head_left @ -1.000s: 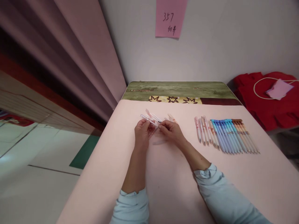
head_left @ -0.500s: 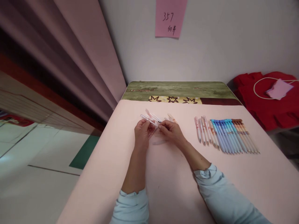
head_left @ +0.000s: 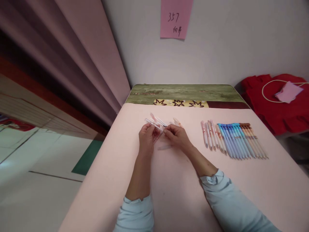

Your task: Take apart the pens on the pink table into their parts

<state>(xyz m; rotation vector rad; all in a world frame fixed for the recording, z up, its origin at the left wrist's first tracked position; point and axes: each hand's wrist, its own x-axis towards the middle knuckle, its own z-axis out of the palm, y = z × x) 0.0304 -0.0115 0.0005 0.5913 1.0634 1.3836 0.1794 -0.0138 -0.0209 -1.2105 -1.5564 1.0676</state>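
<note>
My left hand is closed, its thumb and fingers pinching a clear pen barrel that slants down to the right. At the other end of the barrel my right hand is closed in a pinch on the same pen; its exact grip is partly hidden. Just beyond my fingers lie a thin white refill with a dark end and a pink-patterned pen part. An orange-tinted pen part pokes out behind my right hand. Under that hand rests a pale translucent piece.
On the right a row of pens lies side by side, from pink through blue to brown-topped. A pale sheet covers most of the table. Behind its right edge are a red cloth and pink cards on a cord.
</note>
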